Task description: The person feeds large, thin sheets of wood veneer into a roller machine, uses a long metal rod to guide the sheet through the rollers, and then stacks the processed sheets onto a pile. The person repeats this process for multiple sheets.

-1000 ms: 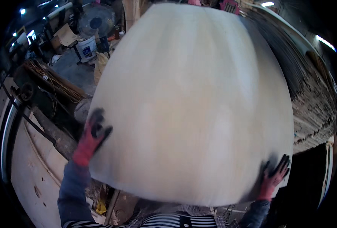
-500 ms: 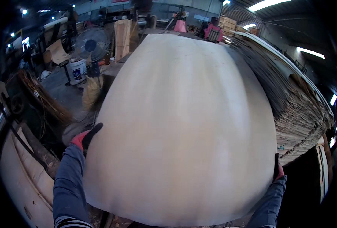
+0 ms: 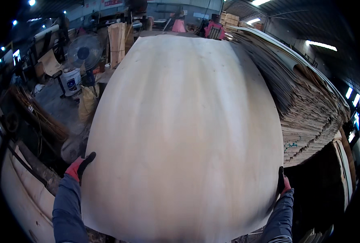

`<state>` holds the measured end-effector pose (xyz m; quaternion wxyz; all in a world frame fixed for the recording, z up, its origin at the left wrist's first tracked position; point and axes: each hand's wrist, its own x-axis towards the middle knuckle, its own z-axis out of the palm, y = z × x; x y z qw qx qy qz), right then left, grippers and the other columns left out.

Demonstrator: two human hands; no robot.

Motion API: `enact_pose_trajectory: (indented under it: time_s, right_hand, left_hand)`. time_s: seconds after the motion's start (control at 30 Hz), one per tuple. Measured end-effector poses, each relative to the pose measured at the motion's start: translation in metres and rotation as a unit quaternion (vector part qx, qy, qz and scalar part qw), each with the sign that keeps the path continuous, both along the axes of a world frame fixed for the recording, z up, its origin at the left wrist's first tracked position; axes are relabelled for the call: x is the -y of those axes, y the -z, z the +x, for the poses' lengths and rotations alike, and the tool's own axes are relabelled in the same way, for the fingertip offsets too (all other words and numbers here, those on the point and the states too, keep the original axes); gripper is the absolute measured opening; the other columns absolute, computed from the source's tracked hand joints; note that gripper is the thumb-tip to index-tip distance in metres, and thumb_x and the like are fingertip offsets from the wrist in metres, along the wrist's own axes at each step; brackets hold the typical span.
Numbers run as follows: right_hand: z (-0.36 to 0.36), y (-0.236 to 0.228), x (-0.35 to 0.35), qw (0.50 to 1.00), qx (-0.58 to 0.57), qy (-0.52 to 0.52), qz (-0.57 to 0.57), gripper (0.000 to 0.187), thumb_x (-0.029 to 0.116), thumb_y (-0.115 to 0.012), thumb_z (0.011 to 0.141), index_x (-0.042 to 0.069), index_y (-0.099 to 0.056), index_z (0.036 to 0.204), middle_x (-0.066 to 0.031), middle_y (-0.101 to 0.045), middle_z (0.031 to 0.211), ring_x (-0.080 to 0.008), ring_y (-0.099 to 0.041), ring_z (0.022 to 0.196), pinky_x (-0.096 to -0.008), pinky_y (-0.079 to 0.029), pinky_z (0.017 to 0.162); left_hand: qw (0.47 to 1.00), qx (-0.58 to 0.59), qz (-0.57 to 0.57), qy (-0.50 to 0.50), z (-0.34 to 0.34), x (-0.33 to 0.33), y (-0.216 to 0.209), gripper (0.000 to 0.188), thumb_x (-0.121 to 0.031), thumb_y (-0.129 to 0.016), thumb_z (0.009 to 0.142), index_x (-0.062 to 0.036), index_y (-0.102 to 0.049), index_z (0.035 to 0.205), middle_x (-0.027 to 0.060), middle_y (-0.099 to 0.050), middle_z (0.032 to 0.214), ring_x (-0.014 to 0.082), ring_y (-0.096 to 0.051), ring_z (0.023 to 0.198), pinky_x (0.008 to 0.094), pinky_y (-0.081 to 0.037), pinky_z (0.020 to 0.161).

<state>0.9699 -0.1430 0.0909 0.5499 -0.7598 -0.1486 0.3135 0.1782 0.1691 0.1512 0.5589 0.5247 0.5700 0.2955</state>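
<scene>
A large pale sheet of wood veneer spreads out before me and fills most of the view. My left hand, in a black and red glove, grips its left edge with the thumb on top; the other fingers are hidden beneath. At the right edge, my right hand in a like glove also holds the sheet, though only part of that hand shows. The near edge of the veneer sags toward me, while its far end reaches toward the back of the work surface.
Along the right stands a tall stack of veneer sheets with ragged edges. To the left are a standing fan, a white bucket and a yellowish sack. Curved wood sheets lie at the lower left. A pink chair-like object stands far back.
Both hands now appear lower and a little further left in view, still gripping the veneer. The sheet has come slightly nearer me, and the surroundings have shifted left as the view turned.
</scene>
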Motion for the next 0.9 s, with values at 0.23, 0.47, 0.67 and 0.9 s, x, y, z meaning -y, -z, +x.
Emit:
enact_pose_trajectory:
  time_s: [0.23,0.47,0.67,0.9]
  right_hand:
    - [0.038,0.051,0.007,0.997,-0.049,-0.012,-0.054,0.048,0.055,-0.048,0.083,0.011,-0.061,0.096,0.0015,-0.059,0.079,-0.0109,-0.052,0.064,-0.0261,-0.041,0.053]
    - [0.074,0.078,0.013,0.967,-0.238,0.009,0.087,0.029,0.032,-0.054,0.086,0.008,-0.060,0.101,-0.0034,-0.061,0.087,-0.0147,-0.056,0.077,-0.0282,-0.047,0.065]
    - [0.134,0.104,-0.013,0.967,-0.220,-0.037,0.121,0.031,0.033,-0.054,0.086,0.007,-0.060,0.101,-0.0033,-0.062,0.086,-0.0160,-0.057,0.077,-0.0285,-0.047,0.067]
    - [0.097,0.015,-0.056,0.987,-0.080,-0.127,0.051,0.034,0.035,-0.052,0.086,0.006,-0.060,0.101,-0.0041,-0.062,0.086,-0.0163,-0.057,0.077,-0.0291,-0.047,0.067]
  left_hand:
    - [0.997,-0.037,0.054,-0.030,0.009,0.007,0.019,0.050,-0.038,-0.058,0.082,-0.0004,-0.052,0.114,0.0052,-0.057,0.105,0.0174,-0.051,0.096,0.0288,-0.036,0.089]
    - [0.996,-0.004,0.077,-0.047,0.033,0.044,0.008,0.050,-0.038,-0.058,0.082,-0.0019,-0.052,0.117,0.0045,-0.058,0.104,0.0169,-0.052,0.097,0.0284,-0.037,0.087]
    - [0.978,-0.093,0.070,-0.173,0.054,0.151,0.007,0.054,-0.040,-0.061,0.079,0.0008,-0.054,0.113,0.0089,-0.059,0.104,0.0188,-0.054,0.095,0.0299,-0.040,0.084]
    - [0.975,-0.176,0.024,-0.133,0.070,0.221,-0.050,0.075,-0.060,-0.063,0.067,0.0024,-0.057,0.109,0.0160,-0.055,0.110,0.0231,-0.051,0.100,0.0330,-0.037,0.087]
